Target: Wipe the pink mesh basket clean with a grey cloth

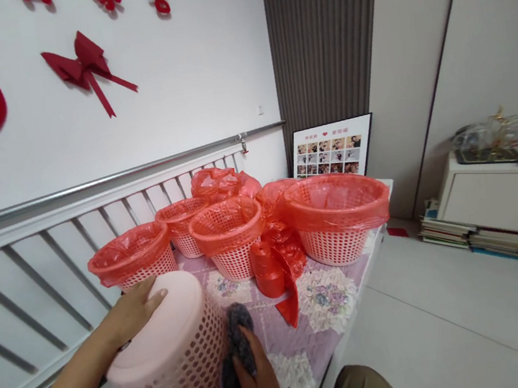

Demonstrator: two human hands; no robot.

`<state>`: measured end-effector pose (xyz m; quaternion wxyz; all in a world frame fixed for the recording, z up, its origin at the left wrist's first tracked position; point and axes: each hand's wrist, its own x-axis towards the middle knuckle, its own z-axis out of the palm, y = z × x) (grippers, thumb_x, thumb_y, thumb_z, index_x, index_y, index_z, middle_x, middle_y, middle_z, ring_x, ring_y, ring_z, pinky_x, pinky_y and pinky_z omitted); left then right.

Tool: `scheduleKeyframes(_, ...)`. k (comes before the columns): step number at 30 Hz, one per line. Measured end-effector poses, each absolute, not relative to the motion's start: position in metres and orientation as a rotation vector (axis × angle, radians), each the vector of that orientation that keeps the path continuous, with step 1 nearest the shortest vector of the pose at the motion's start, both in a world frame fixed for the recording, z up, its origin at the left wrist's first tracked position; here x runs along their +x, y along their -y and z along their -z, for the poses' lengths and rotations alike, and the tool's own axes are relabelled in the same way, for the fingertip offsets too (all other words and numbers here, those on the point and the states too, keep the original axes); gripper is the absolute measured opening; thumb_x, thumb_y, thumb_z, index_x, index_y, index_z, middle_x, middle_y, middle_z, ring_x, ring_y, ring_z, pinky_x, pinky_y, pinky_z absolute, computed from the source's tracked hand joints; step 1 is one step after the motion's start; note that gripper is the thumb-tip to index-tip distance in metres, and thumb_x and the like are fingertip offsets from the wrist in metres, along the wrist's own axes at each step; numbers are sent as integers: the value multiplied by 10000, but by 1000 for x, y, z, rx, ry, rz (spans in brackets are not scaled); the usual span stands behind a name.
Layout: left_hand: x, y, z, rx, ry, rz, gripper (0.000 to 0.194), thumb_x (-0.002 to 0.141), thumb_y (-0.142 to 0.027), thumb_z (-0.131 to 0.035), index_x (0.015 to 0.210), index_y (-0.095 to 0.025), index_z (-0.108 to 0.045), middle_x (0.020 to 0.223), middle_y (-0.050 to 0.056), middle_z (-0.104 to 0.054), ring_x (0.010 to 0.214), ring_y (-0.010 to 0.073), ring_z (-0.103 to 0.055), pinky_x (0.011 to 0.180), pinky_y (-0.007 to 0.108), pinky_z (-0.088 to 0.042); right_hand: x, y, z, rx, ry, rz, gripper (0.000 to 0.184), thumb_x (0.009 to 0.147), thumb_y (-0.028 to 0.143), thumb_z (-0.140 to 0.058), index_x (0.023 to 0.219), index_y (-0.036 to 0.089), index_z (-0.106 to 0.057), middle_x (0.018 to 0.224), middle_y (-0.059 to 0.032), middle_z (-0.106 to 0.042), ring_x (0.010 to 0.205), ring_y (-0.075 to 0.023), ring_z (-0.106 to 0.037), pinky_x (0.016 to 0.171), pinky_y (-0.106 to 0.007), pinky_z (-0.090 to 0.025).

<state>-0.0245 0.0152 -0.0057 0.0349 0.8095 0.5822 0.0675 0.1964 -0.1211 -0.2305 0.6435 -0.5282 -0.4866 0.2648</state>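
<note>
A pale pink perforated plastic basket (175,353) is tipped over in front of me, its solid base facing up and toward me. My left hand (138,310) grips it at the far left edge of the base, thumb lying on the base. In my right hand (259,370) is a dark grey cloth (240,335), bunched up and held against the basket's right side. Beyond stand several similar baskets lined with red plastic bags, among them a large one (336,241) at the right and a smaller one (232,259) in the middle.
A roll of red plastic bags (269,273) stands on the flowered purple tablecloth (329,300). A white radiator (37,296) runs along the left wall. A framed photo board (334,145) leans at the back. Stacked books (452,234) lie by the white cabinet (505,198) at right.
</note>
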Motion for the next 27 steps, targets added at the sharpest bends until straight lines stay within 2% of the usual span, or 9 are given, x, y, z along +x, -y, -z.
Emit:
scheduleKeyframes(4, -21, -23, 3, 2587, -1581, -300, 773, 920, -678, -400, 1457, -139, -536, 1540, 152, -533, 1428, 340, -497, 1199, 475, -400, 182, 113, 154, -1067, 1255, -513, 470, 949, 278, -592, 1419, 267, -582, 1490, -86, -587, 1415, -242, -516, 1188, -447, -427)
scheduleKeyframes(7, -23, -27, 2, 2601, -1452, -336, 769, 897, -681, -449, 1445, -151, -550, 1524, 128, -559, 1405, 325, -525, 1190, 447, -417, 178, 100, 130, -967, 1384, -392, 521, 934, 275, -619, 1450, 293, -551, 1488, -75, -586, 1444, -255, -473, 1221, -496, -370)
scheduleKeyframes(10, -26, -28, 3, 2598, -1453, -349, 763, 896, -671, -455, 1451, -156, -543, 1524, 126, -561, 1400, 321, -531, 1200, 457, -403, 187, 78, 154, -1019, 1312, -445, 487, 931, 284, -591, 1416, 241, -585, 1424, -105, -635, 1369, -262, -553, 1181, -504, -420)
scheduleKeyframes(14, -26, -28, 4, 2579, -1491, -339, 739, 890, -653, -479, 1449, -176, -547, 1533, 120, -553, 1405, 326, -523, 1205, 482, -391, 210, 56, 229, -1200, 1207, -636, 406, 854, 273, -604, 1227, 171, -727, 1232, -126, -752, 1169, -308, -697, 1053, -508, -536)
scheduleKeyframes(17, -25, -29, 4, 2560, -1461, -339, 711, 894, -637, -480, 1441, -189, -554, 1534, 114, -553, 1398, 315, -530, 1206, 473, -386, 220, 57, 268, -1272, 1146, -613, 439, 791, 236, -614, 1203, 163, -748, 1222, -120, -761, 1156, -326, -705, 1051, -508, -537)
scheduleKeyframes(19, -24, -29, 4, 2547, -1454, -335, 729, 889, -635, -480, 1452, -177, -541, 1541, 118, -544, 1406, 310, -520, 1215, 468, -371, 218, 64, 272, -1276, 1093, -625, 441, 794, 243, -619, 1208, 158, -742, 1227, -114, -761, 1156, -317, -708, 1045, -508, -546)
scheduleKeyframes(23, -21, -28, 0, 2556, -1418, -284, 765, 881, -633, -483, 1476, -153, -512, 1552, 131, -526, 1420, 307, -503, 1224, 457, -355, 198, 92, 230, -1228, 1043, -654, 389, 899, 322, -605, 1251, 197, -715, 1285, -104, -735, 1204, -271, -685, 1068, -447, -545)
scheduleKeyframes(26, -20, -27, -2, 2578, -1404, -283, 746, 875, -607, -494, 1465, -150, -523, 1547, 130, -534, 1416, 319, -506, 1215, 471, -367, 186, 108, 174, -1143, 1152, -594, 391, 952, 333, -582, 1327, 253, -657, 1356, -84, -684, 1285, -243, -624, 1123, -416, -502)
scheduleKeyframes(27, -20, -27, -1, 2582, -1399, -294, 737, 874, -604, -497, 1459, -156, -530, 1542, 125, -541, 1411, 319, -511, 1211, 472, -374, 184, 108, 156, -1088, 1223, -557, 406, 953, 316, -586, 1353, 266, -635, 1394, -76, -656, 1339, -240, -579, 1164, -423, -457)
